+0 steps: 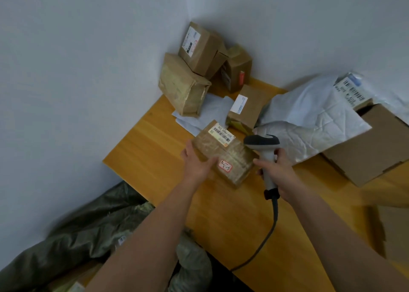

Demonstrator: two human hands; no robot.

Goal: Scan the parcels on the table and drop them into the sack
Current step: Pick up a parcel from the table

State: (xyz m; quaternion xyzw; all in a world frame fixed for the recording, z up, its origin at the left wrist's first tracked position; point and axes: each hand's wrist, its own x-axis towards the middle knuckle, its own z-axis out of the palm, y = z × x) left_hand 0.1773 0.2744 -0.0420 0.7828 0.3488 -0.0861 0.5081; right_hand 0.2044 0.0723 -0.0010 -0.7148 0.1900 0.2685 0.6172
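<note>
A tape-wrapped brown parcel (224, 151) with a barcode label and a small red-edged sticker sits on the wooden table (143, 150). My left hand (195, 162) holds its near left side, thumb on top. My right hand (280, 172) grips the handle of a grey corded barcode scanner (263, 146), whose head is just right of the parcel. A dark green sack (73, 232) lies open on the floor at the lower left, below the table's edge.
Several brown parcels (199, 65) are stacked in the wall corner. A small labelled box (245, 108) stands behind the held parcel. A white mailer bag (309, 123) lies over an open carton (371, 147) at right. White papers (203, 114) lie flat on the table.
</note>
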